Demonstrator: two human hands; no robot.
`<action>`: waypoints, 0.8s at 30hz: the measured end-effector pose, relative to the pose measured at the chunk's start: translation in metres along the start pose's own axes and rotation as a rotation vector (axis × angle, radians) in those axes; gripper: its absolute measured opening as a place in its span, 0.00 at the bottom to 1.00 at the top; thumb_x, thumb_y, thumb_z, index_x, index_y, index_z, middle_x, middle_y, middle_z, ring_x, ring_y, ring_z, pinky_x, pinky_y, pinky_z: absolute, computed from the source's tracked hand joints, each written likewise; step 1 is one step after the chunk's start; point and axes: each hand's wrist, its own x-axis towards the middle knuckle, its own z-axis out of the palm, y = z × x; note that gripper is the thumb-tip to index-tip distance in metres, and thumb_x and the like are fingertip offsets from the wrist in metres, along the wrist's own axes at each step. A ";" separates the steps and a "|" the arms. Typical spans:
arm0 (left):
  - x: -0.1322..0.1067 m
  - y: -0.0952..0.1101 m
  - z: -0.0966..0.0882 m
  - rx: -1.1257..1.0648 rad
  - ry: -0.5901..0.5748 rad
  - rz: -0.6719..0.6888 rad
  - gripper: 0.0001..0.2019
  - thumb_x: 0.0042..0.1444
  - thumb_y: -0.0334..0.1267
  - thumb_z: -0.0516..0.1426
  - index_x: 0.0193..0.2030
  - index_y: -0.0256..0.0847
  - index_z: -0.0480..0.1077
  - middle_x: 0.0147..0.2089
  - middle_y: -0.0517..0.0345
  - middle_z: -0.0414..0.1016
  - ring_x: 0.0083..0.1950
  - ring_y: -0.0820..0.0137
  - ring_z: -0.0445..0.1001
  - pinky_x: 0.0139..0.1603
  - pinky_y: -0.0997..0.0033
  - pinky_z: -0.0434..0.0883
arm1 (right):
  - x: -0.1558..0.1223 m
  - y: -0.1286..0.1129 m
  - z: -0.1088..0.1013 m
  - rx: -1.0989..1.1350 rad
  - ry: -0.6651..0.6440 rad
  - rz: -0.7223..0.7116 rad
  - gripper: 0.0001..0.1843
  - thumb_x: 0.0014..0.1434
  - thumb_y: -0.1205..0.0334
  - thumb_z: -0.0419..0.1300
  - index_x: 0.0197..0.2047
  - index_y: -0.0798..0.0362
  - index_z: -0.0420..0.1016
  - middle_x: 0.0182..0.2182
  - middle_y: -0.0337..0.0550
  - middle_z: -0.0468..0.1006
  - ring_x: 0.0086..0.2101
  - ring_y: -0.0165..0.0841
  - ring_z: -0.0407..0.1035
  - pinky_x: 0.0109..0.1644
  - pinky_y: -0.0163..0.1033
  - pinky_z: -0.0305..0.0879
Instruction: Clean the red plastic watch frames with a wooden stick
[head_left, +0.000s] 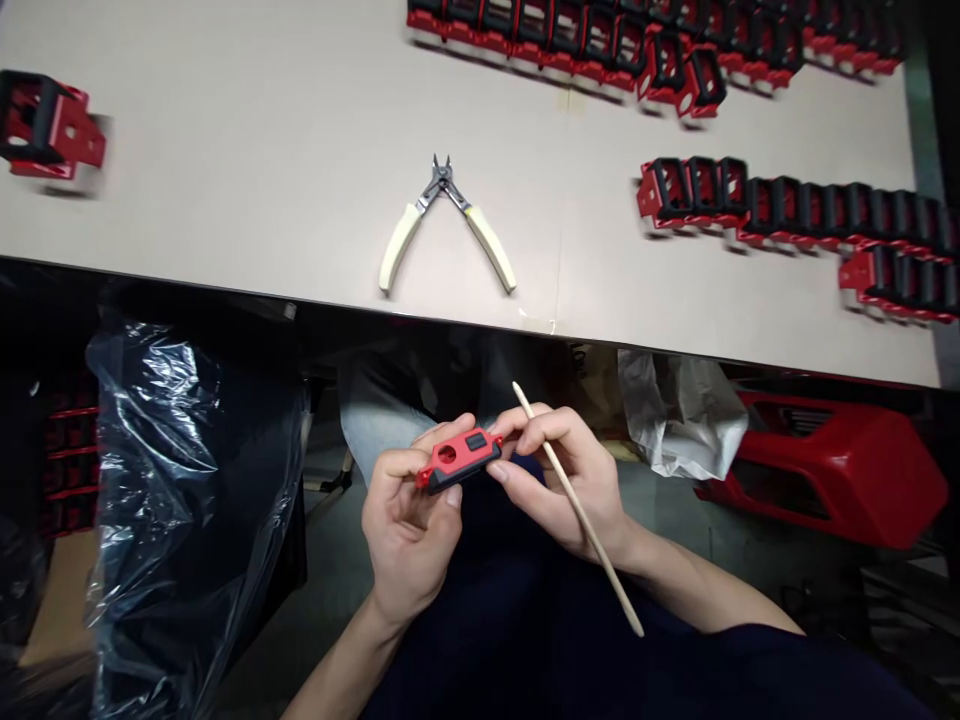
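Over my lap, below the table edge, my left hand (412, 520) is closed on a small red and black plastic part (461, 455) with a round hole and a small dark rectangle on its red face. My right hand (566, 480) is closed too, its thumb and fingertips at the part's right end. A thin, pale wooden stick (581, 515) with a tapered tip runs through the right hand, its long end slanting down to the right. On the table above lie nippers (444, 190) with cream handles, their jaws spread.
Rows of similar red and black parts (814, 210) stand at the table's right, with more rows (540, 35) at the back and one part (49, 125) at the left. A plastic-covered bin (202, 480) is left below; a red stool-like object (847, 465) and white bag (679, 415) are right.
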 end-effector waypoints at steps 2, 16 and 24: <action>0.000 0.000 -0.002 -0.031 -0.011 -0.019 0.11 0.67 0.27 0.64 0.51 0.46 0.75 0.61 0.52 0.86 0.64 0.63 0.83 0.62 0.64 0.80 | 0.003 -0.004 -0.004 -0.114 0.004 -0.135 0.17 0.62 0.75 0.69 0.43 0.46 0.69 0.42 0.43 0.83 0.42 0.35 0.81 0.46 0.42 0.81; 0.001 0.005 -0.001 0.018 0.009 0.027 0.13 0.68 0.31 0.66 0.56 0.48 0.79 0.61 0.52 0.86 0.60 0.62 0.85 0.58 0.64 0.82 | 0.008 -0.011 -0.015 -0.289 -0.059 -0.354 0.17 0.62 0.76 0.66 0.46 0.46 0.71 0.41 0.48 0.85 0.39 0.41 0.83 0.43 0.49 0.84; 0.005 0.013 0.008 -0.167 0.158 -0.259 0.16 0.65 0.37 0.70 0.57 0.50 0.77 0.53 0.55 0.87 0.52 0.63 0.88 0.57 0.61 0.84 | 0.004 -0.009 -0.008 -0.298 -0.127 -0.379 0.25 0.67 0.77 0.62 0.64 0.50 0.75 0.47 0.52 0.88 0.48 0.43 0.85 0.53 0.50 0.85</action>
